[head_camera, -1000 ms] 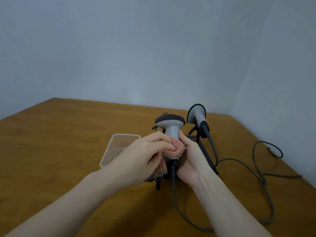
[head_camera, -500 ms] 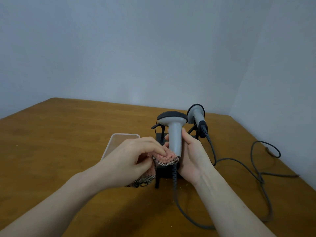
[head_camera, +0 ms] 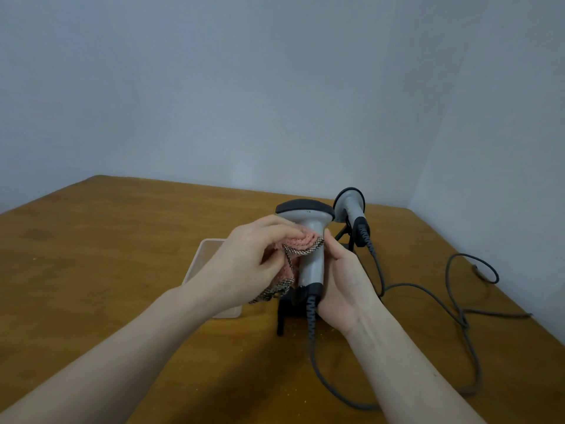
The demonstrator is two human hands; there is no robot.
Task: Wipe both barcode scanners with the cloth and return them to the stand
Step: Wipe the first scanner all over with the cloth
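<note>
Pink cloth (head_camera: 301, 243) bunched in our left hand (head_camera: 244, 264) presses the grey scanner (head_camera: 308, 240) neck at frame centre, our right hand (head_camera: 345, 286) wrapped round its handle, second scanner (head_camera: 351, 209) docked on the stand (head_camera: 287, 304) behind.

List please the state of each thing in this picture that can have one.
Left hand: grips the cloth.
Cloth: bunched, pressed on the held scanner's handle.
Held scanner: upright, off the stand.
Right hand: holds that scanner's handle.
Second scanner: on the stand.
Plastic container: open, without lid.
</note>
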